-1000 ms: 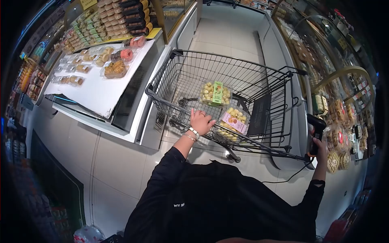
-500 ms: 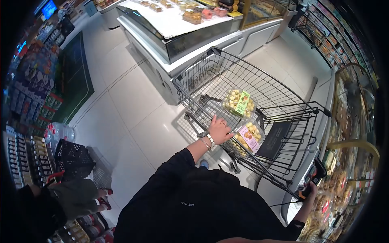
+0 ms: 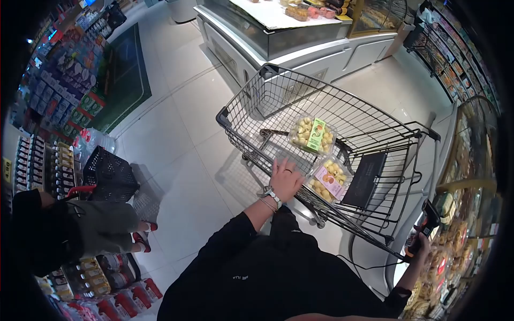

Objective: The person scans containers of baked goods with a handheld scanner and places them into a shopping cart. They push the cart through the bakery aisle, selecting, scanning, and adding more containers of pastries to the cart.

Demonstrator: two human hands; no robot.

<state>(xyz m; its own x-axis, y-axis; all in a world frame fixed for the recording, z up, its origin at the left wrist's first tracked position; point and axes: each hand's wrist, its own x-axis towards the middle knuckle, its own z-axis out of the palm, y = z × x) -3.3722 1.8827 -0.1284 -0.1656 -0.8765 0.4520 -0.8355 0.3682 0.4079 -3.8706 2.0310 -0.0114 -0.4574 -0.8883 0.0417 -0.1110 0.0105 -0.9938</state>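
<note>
A black wire shopping cart [image 3: 342,88] stands in front of me. My left hand [image 3: 287,181], with a ring and several bracelets, lies over the cart's near side rail, fingers stretched toward the inside. Just beyond the fingers, two clear plastic boxes of pale yellow, round pieces sit in the cart: one box with a green label [image 3: 316,134] and one with a pink label [image 3: 330,183]. My right hand [image 3: 421,247] is wrapped around a black-and-orange handheld device [image 3: 430,220] with a cable, outside the cart's lower right corner.
Ahead is a white display counter [image 3: 278,48] with packed food on top. A glass case of packed baked goods [image 3: 447,251] runs along my right. At left, a person [image 3: 101,227] stands by a black shopping basket [image 3: 110,174] and shelves of bottles [image 3: 37,166].
The view has shifted, and the counter and left shelves now appear further right. My left hand's fingers have spread forward over the rail. The right hand still holds the device.
</note>
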